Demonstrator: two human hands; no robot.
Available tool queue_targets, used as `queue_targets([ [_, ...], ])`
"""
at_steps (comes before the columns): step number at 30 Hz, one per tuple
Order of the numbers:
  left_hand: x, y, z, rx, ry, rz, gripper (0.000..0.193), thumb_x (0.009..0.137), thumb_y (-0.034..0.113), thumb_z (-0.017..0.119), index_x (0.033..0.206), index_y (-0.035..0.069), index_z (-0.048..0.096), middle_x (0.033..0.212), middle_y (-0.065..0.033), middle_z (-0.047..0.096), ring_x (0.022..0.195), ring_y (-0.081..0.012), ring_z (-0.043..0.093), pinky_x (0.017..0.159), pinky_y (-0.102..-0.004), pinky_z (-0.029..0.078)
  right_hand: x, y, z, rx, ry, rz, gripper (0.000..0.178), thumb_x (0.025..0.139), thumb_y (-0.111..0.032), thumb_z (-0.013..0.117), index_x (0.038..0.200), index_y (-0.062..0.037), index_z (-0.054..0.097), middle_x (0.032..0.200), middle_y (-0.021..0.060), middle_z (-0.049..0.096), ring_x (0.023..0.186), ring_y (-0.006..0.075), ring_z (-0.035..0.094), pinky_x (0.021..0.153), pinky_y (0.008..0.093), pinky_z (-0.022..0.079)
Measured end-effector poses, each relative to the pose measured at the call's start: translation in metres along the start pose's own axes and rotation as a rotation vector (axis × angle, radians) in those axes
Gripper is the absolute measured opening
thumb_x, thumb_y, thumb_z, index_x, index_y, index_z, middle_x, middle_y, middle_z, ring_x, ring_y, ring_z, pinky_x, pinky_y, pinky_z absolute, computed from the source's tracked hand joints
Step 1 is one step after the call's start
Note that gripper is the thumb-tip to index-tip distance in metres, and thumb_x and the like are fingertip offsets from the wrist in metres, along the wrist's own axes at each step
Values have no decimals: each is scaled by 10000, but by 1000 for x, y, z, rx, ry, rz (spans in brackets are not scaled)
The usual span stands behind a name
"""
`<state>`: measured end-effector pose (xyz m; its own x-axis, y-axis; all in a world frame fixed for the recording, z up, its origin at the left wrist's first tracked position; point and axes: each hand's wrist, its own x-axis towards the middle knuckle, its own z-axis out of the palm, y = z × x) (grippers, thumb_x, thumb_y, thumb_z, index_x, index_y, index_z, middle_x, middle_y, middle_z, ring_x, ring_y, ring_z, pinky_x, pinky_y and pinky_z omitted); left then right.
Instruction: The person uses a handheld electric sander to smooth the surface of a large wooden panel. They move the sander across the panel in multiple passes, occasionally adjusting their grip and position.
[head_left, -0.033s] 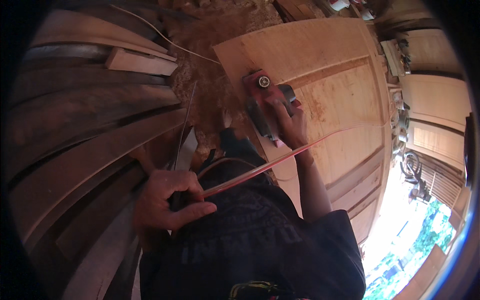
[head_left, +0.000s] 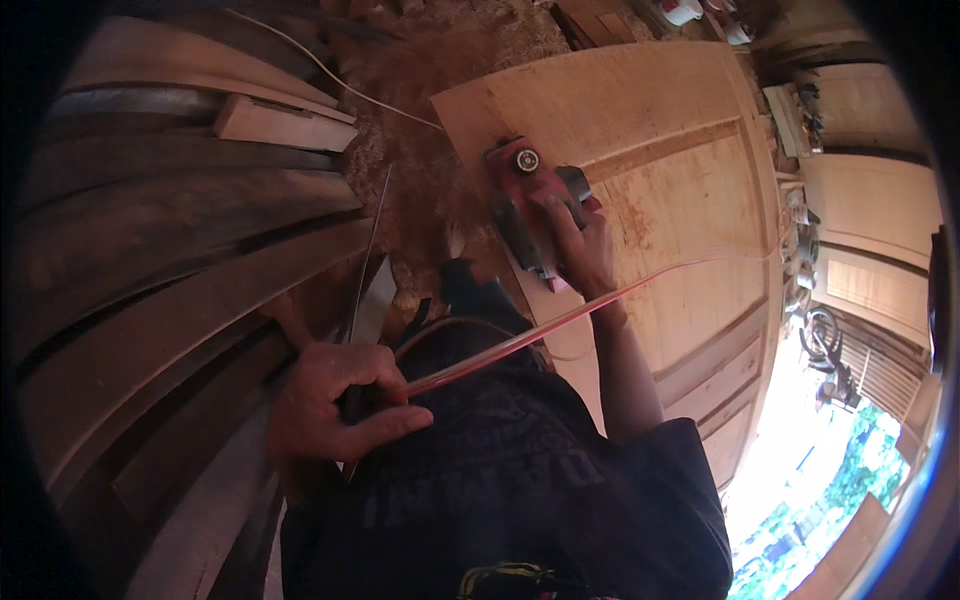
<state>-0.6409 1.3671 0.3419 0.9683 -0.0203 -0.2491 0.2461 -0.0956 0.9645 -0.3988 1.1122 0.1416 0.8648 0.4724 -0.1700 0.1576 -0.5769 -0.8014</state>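
A red and black electric hand planer (head_left: pixel 530 205) rests on a pale wooden panel door (head_left: pixel 690 220), close to its left edge. Wrapped round the planer's handle are the fingers of my right hand (head_left: pixel 587 248). Lower on the left, my left hand (head_left: pixel 345 405) is closed on a clear and reddish cord (head_left: pixel 520 340), the thumb stretched along beside it. From there the cord runs taut up to the right, passing in front of my right forearm and across the door. Its end in my left hand is hidden by the fingers.
Long dark boards (head_left: pixel 180 205) are stacked along the left, with a short pale block (head_left: pixel 285 125) on top. Sawdust (head_left: pixel 400 150) covers the floor beyond. A thin white cable (head_left: pixel 335 75) reaches the door's far corner. More panels (head_left: pixel 870 205) stand at the right, near a bright opening.
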Motion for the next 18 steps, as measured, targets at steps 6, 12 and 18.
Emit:
queue_targets([
  [6,0,-6,-5,-4,147,-66,250,822,156,909,814,48,684,718,-93,682,622,-168,658,586,-304,464,97,-43,28,14,-111,2,556,954,-570,673,1192,-82,796,1174,292,740,1067,473,719,882,510,547],
  [12,-8,-1,6,27,225,-70,239,799,144,917,803,46,698,709,-99,694,610,-175,659,578,-311,462,203,-79,75,8,27,-462,512,981,-564,647,1205,-121,772,1027,252,773,957,428,742,753,494,556],
  [18,-22,-1,18,4,212,-19,236,802,139,923,808,33,712,727,-111,710,617,-186,684,567,-326,472,139,-91,33,277,-151,-45,484,1016,-439,647,1211,-7,747,1009,160,773,902,267,724,787,414,552],
])
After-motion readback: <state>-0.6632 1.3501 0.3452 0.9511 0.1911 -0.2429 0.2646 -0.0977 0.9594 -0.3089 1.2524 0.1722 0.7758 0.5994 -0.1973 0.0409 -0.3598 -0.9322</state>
